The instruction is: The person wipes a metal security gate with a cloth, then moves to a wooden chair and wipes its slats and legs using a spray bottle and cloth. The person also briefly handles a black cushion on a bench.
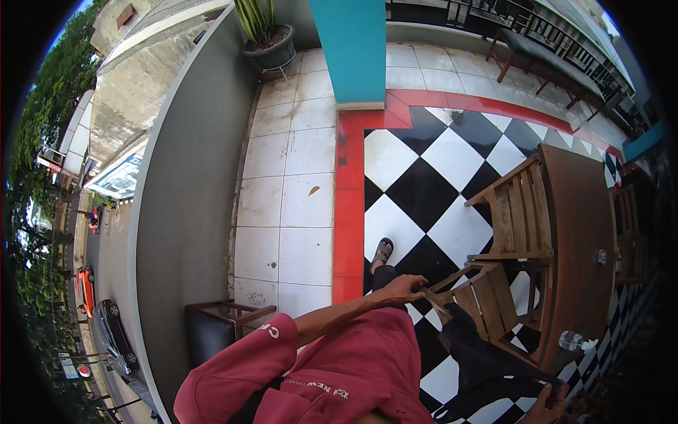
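Observation:
At the front end of a slatted wooden chair (478,305), my left hand (407,289) has its thumb and fingers around the tip of the wooden frame. My right hand (548,404), low at the right, grips one end of a black cloth garment (476,360). The garment stretches from beside that chair towards my right hand and hangs over the checkered floor. A wooden table (580,228) stands just beyond, bearing a clear plastic bottle or cup (572,341) near its closer end and a small glass item (601,256) further along.
Another wooden chair (522,212) is against the table's side. A black-topped stool (209,331) stands by the grey parapet (196,175) at left. A teal pillar (352,53), a potted plant (273,47) and a long black padded bench (553,63) are farther off.

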Demonstrator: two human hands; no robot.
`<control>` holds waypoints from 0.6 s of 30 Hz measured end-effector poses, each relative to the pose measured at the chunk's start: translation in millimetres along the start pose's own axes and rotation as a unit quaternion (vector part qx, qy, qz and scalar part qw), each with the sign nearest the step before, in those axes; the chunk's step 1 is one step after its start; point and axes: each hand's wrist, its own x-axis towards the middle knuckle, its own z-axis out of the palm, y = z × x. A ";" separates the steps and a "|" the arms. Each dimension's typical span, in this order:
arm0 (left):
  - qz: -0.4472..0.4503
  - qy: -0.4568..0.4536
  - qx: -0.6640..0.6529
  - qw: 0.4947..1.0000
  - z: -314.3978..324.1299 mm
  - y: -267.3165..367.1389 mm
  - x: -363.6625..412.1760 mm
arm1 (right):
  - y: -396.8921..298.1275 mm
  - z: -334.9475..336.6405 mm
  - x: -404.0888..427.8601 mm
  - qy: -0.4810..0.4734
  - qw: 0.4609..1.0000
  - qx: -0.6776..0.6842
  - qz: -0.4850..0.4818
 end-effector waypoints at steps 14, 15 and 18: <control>0.266 -0.168 -0.069 0.947 -171.5 271.7 165.9 | -345.6 115.7 215.6 -0.075 0.882 0.444 -0.138; 0.256 -0.128 -0.061 0.956 -185.2 274.9 180.0 | -360.2 132.7 228.6 -0.088 0.859 0.488 -0.130; 0.230 -0.014 0.103 0.968 -219.7 257.8 226.2 | -404.5 177.3 257.0 -0.134 0.878 0.422 -0.184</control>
